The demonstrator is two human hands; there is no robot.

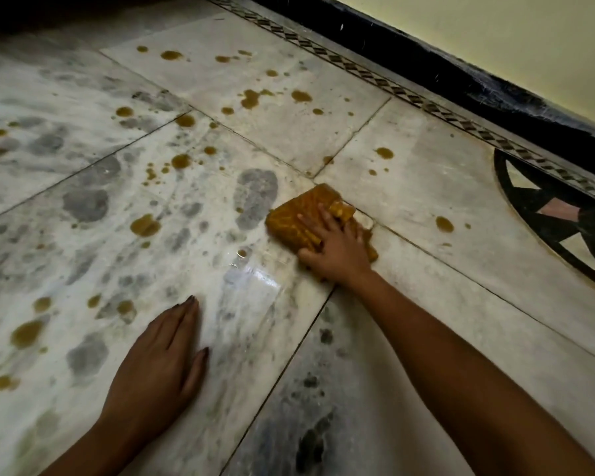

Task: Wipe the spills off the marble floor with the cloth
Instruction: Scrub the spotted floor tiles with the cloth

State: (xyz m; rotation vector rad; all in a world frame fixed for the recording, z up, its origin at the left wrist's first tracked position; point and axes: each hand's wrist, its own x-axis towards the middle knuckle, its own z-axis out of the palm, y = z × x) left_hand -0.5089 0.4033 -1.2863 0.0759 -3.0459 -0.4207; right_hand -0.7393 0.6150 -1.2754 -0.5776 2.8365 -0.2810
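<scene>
Cloth [299, 218], folded, textured, flat under R hand [337, 250].

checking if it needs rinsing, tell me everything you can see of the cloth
The cloth is mustard-yellow with a ribbed-looking weave, folded into a thick rough rectangle with a small flap turned over on top. Its colour matches the brown-yellow spills. Whether it is soaked cannot be told. It lies flat on the marble floor, across a joint between slabs. The right hand presses on its near end, fingers spread; nothing else touches it.
</scene>
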